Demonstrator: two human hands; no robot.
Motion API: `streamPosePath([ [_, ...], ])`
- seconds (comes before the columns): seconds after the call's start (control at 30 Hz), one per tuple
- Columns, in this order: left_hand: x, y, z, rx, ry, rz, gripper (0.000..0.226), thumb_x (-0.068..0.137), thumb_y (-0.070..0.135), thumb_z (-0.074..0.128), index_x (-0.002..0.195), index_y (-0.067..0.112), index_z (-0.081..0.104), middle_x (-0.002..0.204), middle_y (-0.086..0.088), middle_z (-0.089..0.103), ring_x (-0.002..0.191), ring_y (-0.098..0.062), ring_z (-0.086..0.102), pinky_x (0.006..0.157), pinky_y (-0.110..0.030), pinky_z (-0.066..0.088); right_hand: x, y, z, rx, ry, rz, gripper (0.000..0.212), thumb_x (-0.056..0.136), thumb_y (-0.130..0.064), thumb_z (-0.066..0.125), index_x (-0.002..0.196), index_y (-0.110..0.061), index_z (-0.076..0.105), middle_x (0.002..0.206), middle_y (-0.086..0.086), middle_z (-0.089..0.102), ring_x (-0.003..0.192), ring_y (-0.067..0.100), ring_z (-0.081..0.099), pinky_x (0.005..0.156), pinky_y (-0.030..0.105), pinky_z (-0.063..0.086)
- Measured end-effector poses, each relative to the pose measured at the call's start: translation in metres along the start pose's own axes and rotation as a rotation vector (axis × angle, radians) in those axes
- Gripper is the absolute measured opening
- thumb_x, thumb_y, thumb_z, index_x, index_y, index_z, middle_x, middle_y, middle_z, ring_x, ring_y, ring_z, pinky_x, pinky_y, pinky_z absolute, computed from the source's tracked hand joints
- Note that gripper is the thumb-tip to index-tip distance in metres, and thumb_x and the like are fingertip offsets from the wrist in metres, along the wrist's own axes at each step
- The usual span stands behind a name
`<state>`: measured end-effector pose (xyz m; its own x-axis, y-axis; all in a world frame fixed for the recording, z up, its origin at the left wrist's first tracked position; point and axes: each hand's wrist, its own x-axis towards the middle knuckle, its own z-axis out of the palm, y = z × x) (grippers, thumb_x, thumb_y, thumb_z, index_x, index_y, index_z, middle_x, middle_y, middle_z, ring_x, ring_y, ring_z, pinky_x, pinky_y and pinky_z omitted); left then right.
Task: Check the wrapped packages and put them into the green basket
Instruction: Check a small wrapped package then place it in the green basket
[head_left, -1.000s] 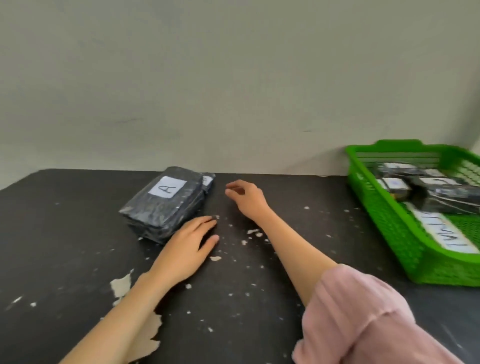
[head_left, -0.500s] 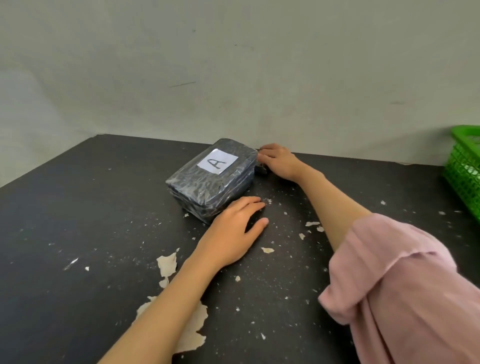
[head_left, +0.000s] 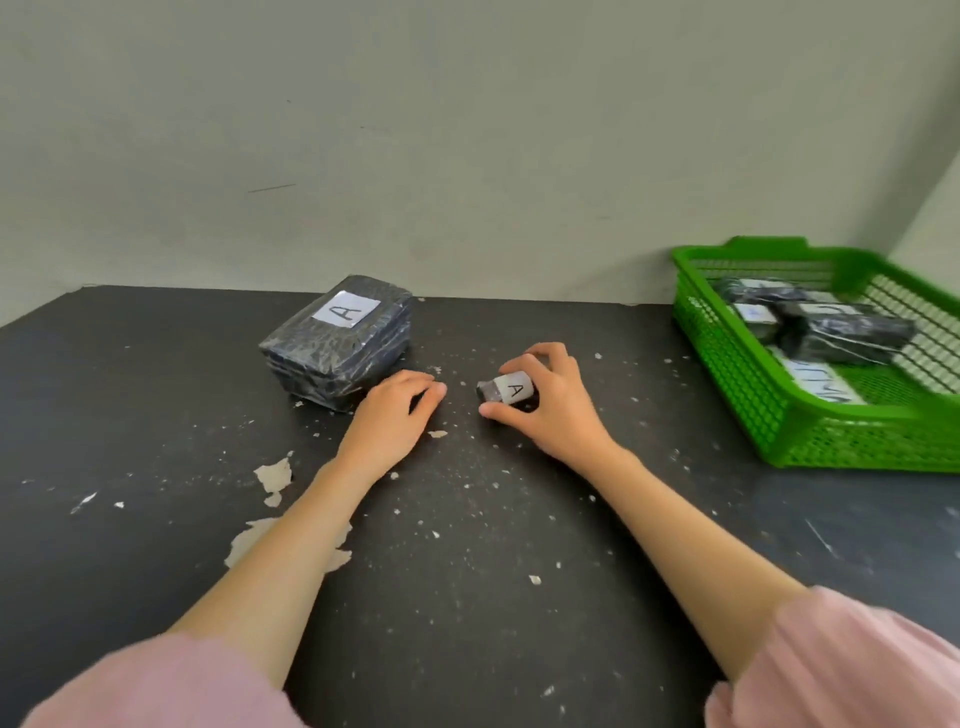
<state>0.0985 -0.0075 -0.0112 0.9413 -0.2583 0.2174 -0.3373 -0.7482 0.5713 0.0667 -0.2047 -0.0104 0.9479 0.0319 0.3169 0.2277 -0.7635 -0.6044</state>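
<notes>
Right hand (head_left: 550, 410) curls its fingers round a small wrapped package (head_left: 506, 391) labelled A, low over the bench (head_left: 156, 415). Left hand (head_left: 395, 415) rests relaxed just beside the large wrapped package (head_left: 337, 343). Several packages (head_left: 841, 332) already lie in the green basket (head_left: 737, 374); apparently these 2 remain.

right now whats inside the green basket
Inside the green basket lie several black wrapped packages with white labels, piled near its far end. Their lettering is too blurred to read, and whatever lies beneath the pile is covered.
</notes>
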Motion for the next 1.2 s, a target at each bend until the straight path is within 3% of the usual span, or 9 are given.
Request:
streamPosePath([
  [0.13,-0.026,0.036,0.01,-0.47,-0.076,-0.095,0.032,0.096,0.039,0.044,0.115,0.022,0.065,0.107,0.009,0.065,0.101,-0.003,0.057,0.086,-0.02,0.044,-0.03,-0.016,0.004,0.007,0.158,-0.014,0.053,0.07,-0.047,0.076,0.111,-0.017,0.06,0.124,0.003,0.037,0.114,0.015,0.034,0.089,0.021,0.035],
  [0.23,-0.04,0.049,0.012,-0.611,-0.06,-0.093,0.02,0.095,0.028,0.051,0.109,0.022,0.064,0.099,0.008,0.065,0.093,0.001,0.059,0.07,-0.004,0.044,-0.044,-0.025,0.003,0.088,0.159,0.004,0.054,0.069,-0.045,0.077,0.113,-0.02,0.06,0.121,-0.001,0.037,0.112,0.012,0.036,0.085,0.014,0.034],
  [0.33,-0.048,0.047,0.007,-0.709,0.026,-0.135,0.02,0.094,0.028,0.053,0.107,0.019,0.065,0.099,0.008,0.065,0.089,0.002,0.058,0.066,-0.002,0.041,-0.056,-0.028,-0.004,0.325,0.142,0.078,0.051,0.075,-0.037,0.076,0.12,-0.029,0.055,0.118,-0.006,0.043,0.103,0.009,0.051,0.079,0.007,0.039],
  [0.5,-0.061,0.049,0.004,-0.83,0.044,-0.102,0.018,0.094,0.028,0.053,0.106,0.017,0.062,0.095,0.004,0.07,0.079,-0.009,0.068,0.067,-0.005,0.045,-0.067,-0.029,-0.005,0.379,0.17,0.168,0.038,0.086,-0.022,0.066,0.122,-0.027,0.057,0.117,-0.003,0.059,0.083,0.011,0.063,0.078,0.031,0.056],
  [0.57,-0.065,0.049,0.002,-0.899,0.03,-0.101,0.017,0.094,0.022,0.054,0.106,0.014,0.063,0.096,0.001,0.07,0.076,-0.009,0.068,0.068,-0.01,0.048,-0.069,-0.03,-0.005,0.415,0.185,0.173,0.034,0.086,-0.02,0.066,0.119,-0.026,0.058,0.116,-0.003,0.06,0.083,0.014,0.064,0.075,0.033,0.057],
  [0.7,-0.07,0.048,-0.001,-0.855,-0.047,-0.032,0.019,0.092,0.018,0.057,0.109,0.024,0.064,0.098,0.002,0.071,0.085,-0.006,0.067,0.073,-0.009,0.047,-0.071,-0.038,-0.003,0.673,0.208,0.22,0.03,0.086,-0.02,0.065,0.113,-0.028,0.055,0.11,0.001,0.06,0.085,0.02,0.065,0.068,0.027,0.057],
  [0.83,-0.072,0.051,-0.005,-0.788,-0.141,0.01,0.03,0.087,0.018,0.064,0.115,0.03,0.062,0.099,0.011,0.07,0.091,0.006,0.064,0.075,-0.005,0.045,-0.066,-0.044,0.003,0.678,0.239,0.257,0.033,0.085,-0.023,0.066,0.114,-0.028,0.051,0.103,-0.006,0.056,0.087,0.012,0.058,0.069,0.027,0.053],
  [0.93,-0.072,0.049,-0.004,-0.766,-0.194,0.029,0.042,0.08,0.016,0.072,0.115,0.035,0.061,0.105,0.012,0.069,0.097,0.002,0.064,0.083,-0.01,0.047,-0.064,-0.042,0.003,0.727,0.258,0.284,0.033,0.081,-0.023,0.07,0.109,-0.028,0.053,0.104,-0.003,0.058,0.091,0.015,0.059,0.069,0.026,0.05],
  [1.2,-0.069,0.048,-0.002,-0.767,-0.163,0.04,0.043,0.077,0.006,0.073,0.113,0.027,0.062,0.095,0.003,0.073,0.084,-0.008,0.069,0.077,-0.012,0.049,-0.059,-0.042,0.006,0.76,0.261,0.318,0.032,0.08,-0.021,0.072,0.102,-0.029,0.05,0.107,0.0,0.057,0.091,0.018,0.061,0.066,0.026,0.053],
])
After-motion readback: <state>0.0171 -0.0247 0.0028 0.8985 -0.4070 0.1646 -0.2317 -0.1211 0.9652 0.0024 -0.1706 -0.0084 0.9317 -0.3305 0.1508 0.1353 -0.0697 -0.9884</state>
